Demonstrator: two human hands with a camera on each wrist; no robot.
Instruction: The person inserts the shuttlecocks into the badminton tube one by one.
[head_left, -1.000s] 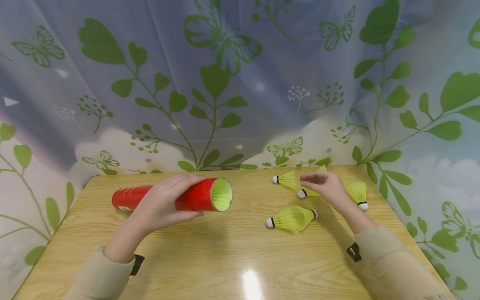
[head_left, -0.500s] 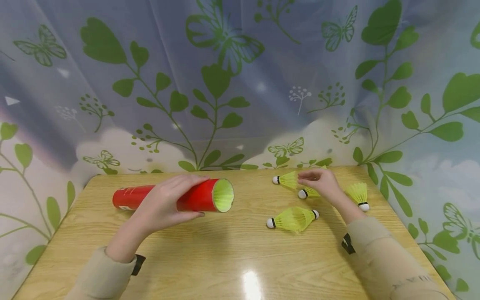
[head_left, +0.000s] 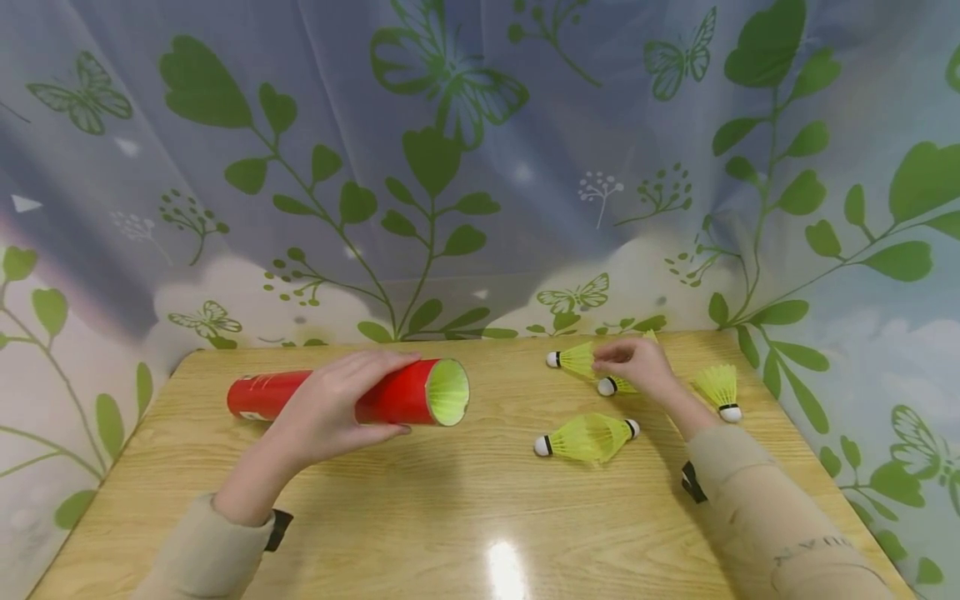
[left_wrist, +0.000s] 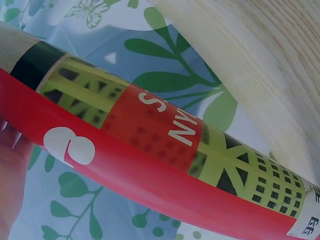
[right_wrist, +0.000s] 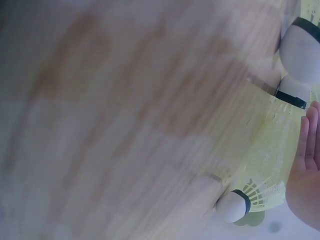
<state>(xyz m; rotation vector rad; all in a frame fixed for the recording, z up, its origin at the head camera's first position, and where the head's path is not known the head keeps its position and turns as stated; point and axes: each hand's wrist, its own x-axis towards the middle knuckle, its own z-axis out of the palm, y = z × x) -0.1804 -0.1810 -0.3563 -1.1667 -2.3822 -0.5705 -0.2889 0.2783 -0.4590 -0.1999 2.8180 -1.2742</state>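
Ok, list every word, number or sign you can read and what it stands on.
"S": white, on the red tube; the rest of that line is not readable.
"NY": white, beside it; anything after is not readable.
White rounded emblem: on the tube, no letters readable.
White label at the tube's end: dark characters, cut off, unreadable.
Right sleeve: dark lettering, too unclear to read.

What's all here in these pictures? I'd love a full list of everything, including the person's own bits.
red tube: one, red, left half of the table
loose shuttlecocks: at least five, yellow with white tips, right half
shuttlecocks inside: count unclear, yellow, within the tube
table: one, light wood, beneath
patterned cloth: count unclear, blue, white and green, around the table
wrist straps: two, black, at the cuffs
sleeves: two, beige, forearms
left hand: one, gripping the tube
right hand: one, among the shuttlecocks
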